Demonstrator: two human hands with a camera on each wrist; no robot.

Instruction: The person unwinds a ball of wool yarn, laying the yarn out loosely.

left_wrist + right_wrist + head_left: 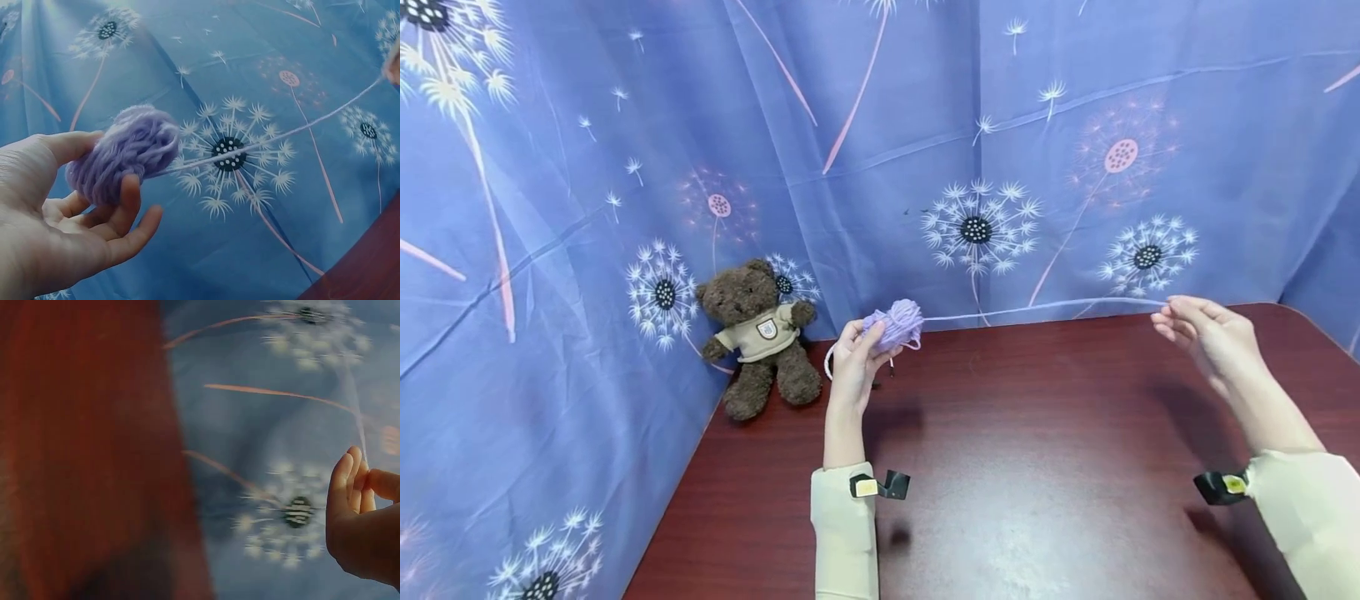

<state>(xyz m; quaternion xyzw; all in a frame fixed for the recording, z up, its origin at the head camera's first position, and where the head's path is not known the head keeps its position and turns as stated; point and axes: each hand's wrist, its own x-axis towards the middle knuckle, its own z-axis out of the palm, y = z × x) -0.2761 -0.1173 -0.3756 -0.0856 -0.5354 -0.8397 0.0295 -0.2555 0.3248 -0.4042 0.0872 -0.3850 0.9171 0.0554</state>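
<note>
My left hand (pixel 853 362) grips a small ball of lilac yarn (pixel 901 327) between thumb and fingers, raised over the far part of the table. In the left wrist view the wound strands of the yarn ball (pixel 128 153) show clearly, with the fingers curled beneath. One yarn strand (pixel 1037 308) runs from the ball across to the right, nearly straight with a slight sag. At its other end my right hand (pixel 1217 337) pinches the strand between thumb and fingertips. The right wrist view shows that pinch, the strand (pixel 357 415) leading upward from the fingers.
A brown teddy bear (pixel 760 337) in a beige shirt sits at the table's back left corner, against the blue dandelion-print curtain (pixel 880 217). The dark red wooden table (pixel 1000 433) extends in front. A white cord (pixel 828 363) shows just left of my left hand.
</note>
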